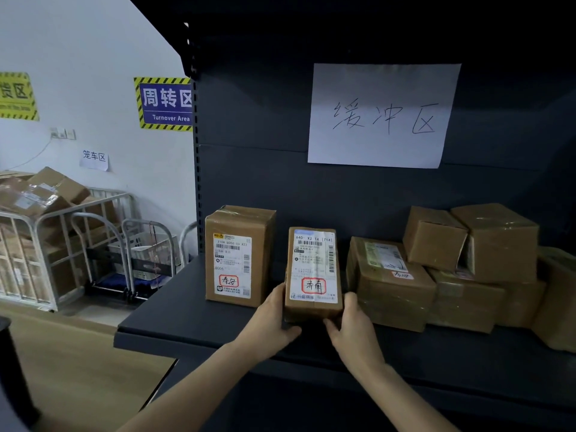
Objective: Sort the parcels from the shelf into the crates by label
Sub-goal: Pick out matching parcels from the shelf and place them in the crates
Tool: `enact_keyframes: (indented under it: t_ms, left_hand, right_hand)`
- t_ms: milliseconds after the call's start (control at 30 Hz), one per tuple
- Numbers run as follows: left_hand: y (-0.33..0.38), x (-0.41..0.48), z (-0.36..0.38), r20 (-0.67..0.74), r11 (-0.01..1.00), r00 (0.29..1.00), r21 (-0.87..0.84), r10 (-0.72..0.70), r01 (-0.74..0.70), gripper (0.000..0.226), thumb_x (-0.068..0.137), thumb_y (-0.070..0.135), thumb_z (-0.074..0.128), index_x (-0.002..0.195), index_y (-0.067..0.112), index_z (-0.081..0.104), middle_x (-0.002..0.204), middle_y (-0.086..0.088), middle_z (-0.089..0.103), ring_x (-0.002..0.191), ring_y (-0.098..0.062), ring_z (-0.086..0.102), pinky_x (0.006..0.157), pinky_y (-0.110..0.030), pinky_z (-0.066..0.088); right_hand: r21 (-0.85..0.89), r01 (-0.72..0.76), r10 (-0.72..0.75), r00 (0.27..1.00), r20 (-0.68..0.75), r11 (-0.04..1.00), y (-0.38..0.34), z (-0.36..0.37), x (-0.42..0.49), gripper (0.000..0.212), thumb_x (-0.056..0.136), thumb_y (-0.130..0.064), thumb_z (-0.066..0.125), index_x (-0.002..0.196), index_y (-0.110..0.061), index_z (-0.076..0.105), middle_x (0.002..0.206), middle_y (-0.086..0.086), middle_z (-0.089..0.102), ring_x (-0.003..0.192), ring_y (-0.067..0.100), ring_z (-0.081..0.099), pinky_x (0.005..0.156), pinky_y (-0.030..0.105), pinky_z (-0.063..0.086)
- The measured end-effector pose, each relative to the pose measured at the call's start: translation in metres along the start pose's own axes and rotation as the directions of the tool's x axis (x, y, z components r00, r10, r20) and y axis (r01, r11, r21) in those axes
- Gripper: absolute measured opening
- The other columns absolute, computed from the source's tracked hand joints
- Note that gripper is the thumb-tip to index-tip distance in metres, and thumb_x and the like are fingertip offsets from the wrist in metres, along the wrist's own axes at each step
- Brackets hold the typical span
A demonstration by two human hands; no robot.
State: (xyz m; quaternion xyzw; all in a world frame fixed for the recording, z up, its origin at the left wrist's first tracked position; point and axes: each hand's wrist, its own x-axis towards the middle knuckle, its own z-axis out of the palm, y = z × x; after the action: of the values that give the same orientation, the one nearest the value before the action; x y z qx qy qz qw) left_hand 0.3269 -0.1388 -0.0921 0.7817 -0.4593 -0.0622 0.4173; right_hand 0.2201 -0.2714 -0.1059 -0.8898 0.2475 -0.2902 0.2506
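Dim overall. The white wall (93, 57) far left of the left hand (271, 319) is brightest; the dark grey metal shelf (199, 325) above the right hand (352, 325) sinks to near black. The brown cardboard parcel (313, 269) gripped between both hands reads sharp; frame edges bow and soften.

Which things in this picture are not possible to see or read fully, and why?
Head view:
1. The crates: outside the frame.
2. The held parcel: its label's fine print is too small.
3. The rightmost parcel: cut off by the right edge.
4. The left hand and right hand: fingers partly hidden behind the held parcel.
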Motion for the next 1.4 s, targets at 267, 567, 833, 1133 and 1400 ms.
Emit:
enact_keyframes:
  t_ms: [267, 567, 833, 1133, 1400]
  left_hand:
    - [-0.009, -0.011, 0.002, 0.01, 0.995, 0.998, 0.074, 0.067, -0.067, 0.081, 0.086, 0.02, 0.063, 0.146, 0.022, 0.01, 0.144, 0.01, 0.038, 0.129, -0.003, 0.039, 0.094, -0.006, 0.028]
    - [-0.017, -0.016, -0.003, 0.126, 0.994, 0.991, 0.087, 0.054, -0.065, 0.07, 0.081, 0.038, 0.065, 0.137, 0.025, 0.024, 0.131, 0.016, 0.047, 0.116, 0.005, 0.046, 0.089, -0.007, 0.038]
    - [-0.021, 0.006, 0.004, 0.127, 0.982, 0.992, 0.19, -0.02, -0.005, 0.03, 0.088, 0.028, 0.058, 0.109, 0.022, 0.038, 0.109, 0.007, 0.058, 0.093, -0.004, 0.056, 0.077, -0.018, 0.047]
    - [-0.026, 0.022, 0.011, 0.114, 0.972, 0.987, 0.22, -0.113, 0.086, 0.056, 0.088, 0.03, 0.059, 0.135, 0.018, 0.03, 0.135, 0.003, 0.051, 0.122, -0.01, 0.05, 0.098, -0.02, 0.042]
    - [0.004, 0.02, -0.003, -0.151, 0.989, 0.988, 0.145, 0.022, 0.001, 0.098, 0.078, 0.041, 0.069, 0.149, 0.02, 0.005, 0.153, 0.002, 0.017, 0.14, -0.014, 0.024, 0.112, -0.033, 0.031]
  right_hand:
    - [-0.011, 0.064, -0.063, 0.996, 0.064, 0.998, 0.007, -0.003, -0.011, 0.029, 0.087, -0.031, 0.06, 0.1, -0.023, 0.035, 0.12, -0.002, 0.06, 0.106, 0.008, 0.058, 0.08, 0.019, 0.05]
    - [-0.049, 0.118, -0.1, 0.957, 0.273, 0.992, 0.012, -0.018, -0.019, 0.047, 0.084, -0.045, 0.059, 0.122, -0.025, 0.039, 0.125, -0.008, 0.054, 0.109, 0.006, 0.055, 0.086, 0.019, 0.047]
    - [-0.102, 0.073, -0.047, 0.971, 0.236, 0.992, 0.017, -0.011, -0.007, 0.031, 0.094, -0.035, 0.048, 0.118, -0.017, 0.049, 0.125, 0.0, 0.057, 0.109, 0.012, 0.057, 0.085, 0.022, 0.047]
    - [-0.12, -0.028, 0.054, 0.974, 0.218, 0.992, 0.012, -0.015, 0.007, 0.037, 0.095, -0.033, 0.048, 0.128, -0.018, 0.046, 0.131, 0.001, 0.052, 0.118, 0.013, 0.051, 0.098, 0.025, 0.042]
    - [-0.109, 0.002, -0.007, 0.999, -0.044, 0.994, 0.016, -0.082, 0.021, 0.047, 0.093, -0.038, 0.049, 0.136, -0.02, 0.041, 0.129, -0.002, 0.054, 0.118, 0.01, 0.05, 0.098, 0.025, 0.043]
